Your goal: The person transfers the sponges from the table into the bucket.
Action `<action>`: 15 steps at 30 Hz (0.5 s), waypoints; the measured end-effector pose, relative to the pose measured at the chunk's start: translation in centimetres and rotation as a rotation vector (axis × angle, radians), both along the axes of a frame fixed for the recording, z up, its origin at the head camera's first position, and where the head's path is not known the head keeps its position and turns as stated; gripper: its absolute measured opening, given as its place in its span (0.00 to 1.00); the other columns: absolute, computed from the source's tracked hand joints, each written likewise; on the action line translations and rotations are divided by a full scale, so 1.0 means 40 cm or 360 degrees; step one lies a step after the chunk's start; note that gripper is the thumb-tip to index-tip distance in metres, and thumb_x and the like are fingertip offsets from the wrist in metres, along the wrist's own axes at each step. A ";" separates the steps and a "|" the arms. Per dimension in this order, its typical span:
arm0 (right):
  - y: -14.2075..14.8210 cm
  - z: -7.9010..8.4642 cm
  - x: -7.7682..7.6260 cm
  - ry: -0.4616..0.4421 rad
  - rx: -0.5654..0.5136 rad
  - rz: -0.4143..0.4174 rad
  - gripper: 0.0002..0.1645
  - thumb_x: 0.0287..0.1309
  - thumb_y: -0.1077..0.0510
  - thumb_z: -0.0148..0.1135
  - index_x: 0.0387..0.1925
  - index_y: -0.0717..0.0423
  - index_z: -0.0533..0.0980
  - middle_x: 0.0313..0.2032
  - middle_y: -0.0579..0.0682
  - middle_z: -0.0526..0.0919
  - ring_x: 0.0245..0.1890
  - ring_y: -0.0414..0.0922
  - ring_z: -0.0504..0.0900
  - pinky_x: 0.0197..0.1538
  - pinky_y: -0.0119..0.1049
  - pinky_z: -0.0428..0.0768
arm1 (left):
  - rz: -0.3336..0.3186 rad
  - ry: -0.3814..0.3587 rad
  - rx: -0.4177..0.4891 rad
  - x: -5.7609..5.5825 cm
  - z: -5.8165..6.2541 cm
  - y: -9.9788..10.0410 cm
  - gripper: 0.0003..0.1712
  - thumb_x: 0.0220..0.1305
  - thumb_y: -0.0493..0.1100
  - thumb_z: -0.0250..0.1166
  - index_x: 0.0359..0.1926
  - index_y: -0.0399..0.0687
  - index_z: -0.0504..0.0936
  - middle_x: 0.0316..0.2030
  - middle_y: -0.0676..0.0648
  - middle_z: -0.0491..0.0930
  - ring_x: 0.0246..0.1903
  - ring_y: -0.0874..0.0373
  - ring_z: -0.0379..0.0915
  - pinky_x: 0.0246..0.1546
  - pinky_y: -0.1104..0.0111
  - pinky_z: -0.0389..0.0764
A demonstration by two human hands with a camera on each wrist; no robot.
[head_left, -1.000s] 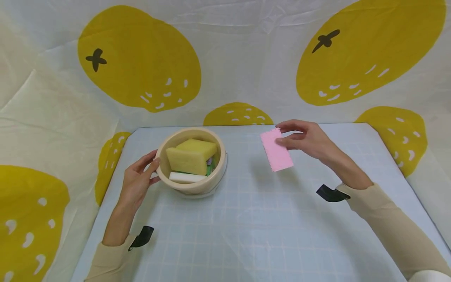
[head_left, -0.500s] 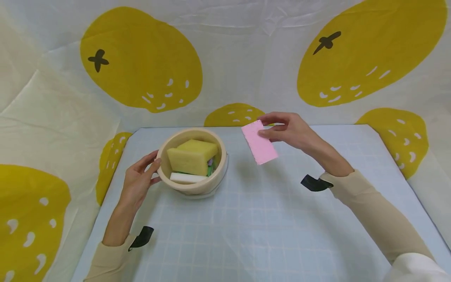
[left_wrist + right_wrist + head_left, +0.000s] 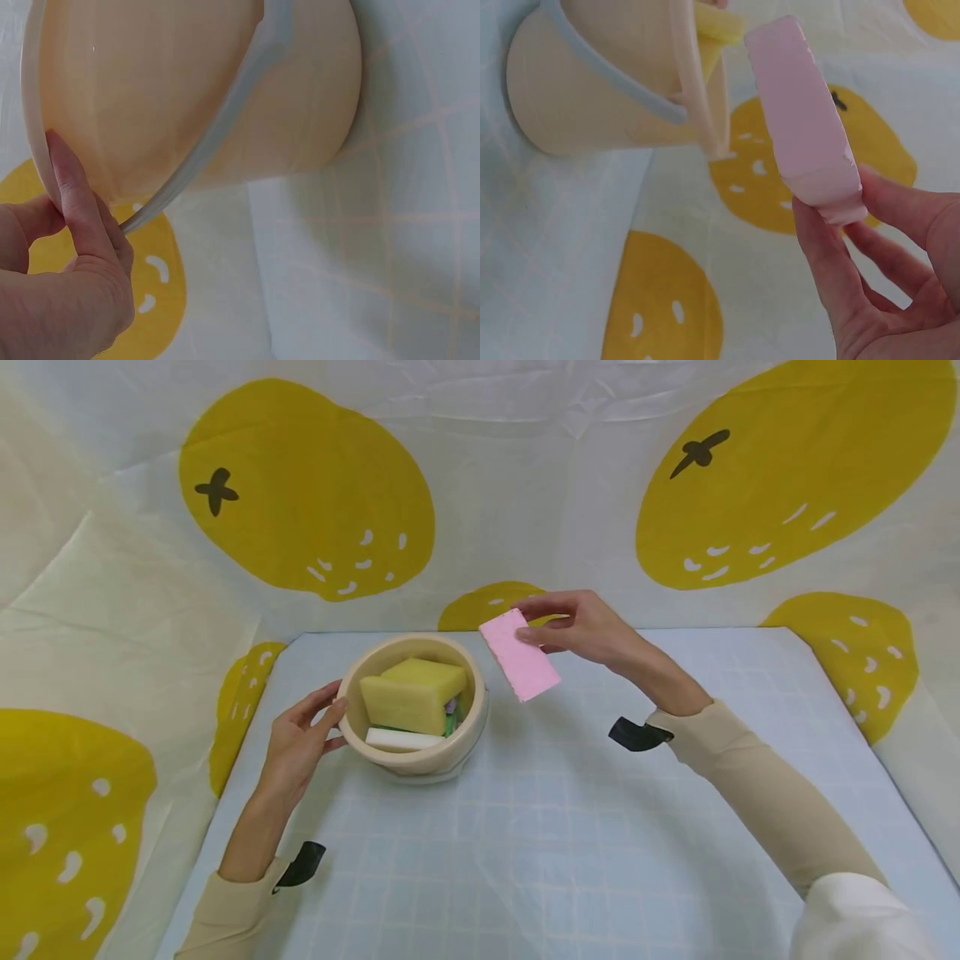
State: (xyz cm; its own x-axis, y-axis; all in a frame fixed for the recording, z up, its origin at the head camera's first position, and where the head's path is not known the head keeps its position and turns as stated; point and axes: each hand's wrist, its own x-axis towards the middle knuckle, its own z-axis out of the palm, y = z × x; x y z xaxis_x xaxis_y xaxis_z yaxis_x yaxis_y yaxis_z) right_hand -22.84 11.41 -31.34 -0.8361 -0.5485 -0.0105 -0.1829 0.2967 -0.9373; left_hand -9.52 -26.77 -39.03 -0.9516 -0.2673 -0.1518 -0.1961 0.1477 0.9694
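Note:
A cream bucket [image 3: 420, 764] stands at the left back of the table, its pale handle [image 3: 225, 112] hanging down the side. My left hand [image 3: 296, 739] pinches the bucket's rim from the left, thumb and fingers on either side of the wall. Inside sit yellow sponges [image 3: 405, 703], a white block [image 3: 403, 740] and some small green and purple items, mostly hidden. My right hand [image 3: 585, 627] pinches a pink sponge [image 3: 521, 656] by its upper end. That sponge is in the air, just right of the bucket and apart from it.
A light blue table [image 3: 480, 860] with a pale grid lies under everything. Behind it and at the sides hangs a white cloth [image 3: 510, 485] printed with large yellow fruit. It meets the table along the back edge.
My right hand has carried the pink sponge leftward and slightly up, closer to the bucket. My left hand keeps its hold on the rim, and the bucket stays in place.

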 end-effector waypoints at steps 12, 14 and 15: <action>-0.084 0.000 -0.030 -0.0031 0.0029 0.0074 0.28 0.65 0.53 0.71 0.65 0.53 0.78 0.59 0.51 0.81 0.51 0.50 0.84 0.53 0.41 0.86 | -0.0025 -0.0002 -0.0054 0.001 0.000 0.000 0.34 0.72 0.53 0.66 0.73 0.46 0.72 0.59 0.48 0.73 0.41 0.62 0.75 0.41 0.72 0.87; -0.102 0.001 -0.034 -0.0031 0.0039 0.0087 0.28 0.65 0.52 0.71 0.64 0.52 0.79 0.58 0.50 0.81 0.51 0.49 0.84 0.53 0.41 0.86 | -0.0029 -0.0003 -0.0062 0.002 0.001 0.000 0.33 0.72 0.53 0.65 0.73 0.47 0.72 0.60 0.47 0.73 0.41 0.62 0.75 0.41 0.72 0.87; -0.110 0.002 -0.036 -0.0028 0.0044 0.0093 0.28 0.64 0.52 0.72 0.64 0.52 0.79 0.58 0.50 0.81 0.51 0.48 0.84 0.53 0.41 0.86 | -0.0030 -0.0002 -0.0064 0.002 0.001 0.000 0.33 0.72 0.53 0.65 0.73 0.47 0.72 0.60 0.47 0.73 0.41 0.62 0.75 0.41 0.72 0.87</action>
State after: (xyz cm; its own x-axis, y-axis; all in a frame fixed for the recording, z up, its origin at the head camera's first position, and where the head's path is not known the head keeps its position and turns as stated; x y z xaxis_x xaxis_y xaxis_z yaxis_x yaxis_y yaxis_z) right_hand -24.29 7.01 -31.26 -0.8022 -0.5957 -0.0411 -0.1839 0.3120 -0.9321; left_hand -9.45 -26.79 -39.00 -0.9564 -0.2551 -0.1424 -0.1941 0.1904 0.9623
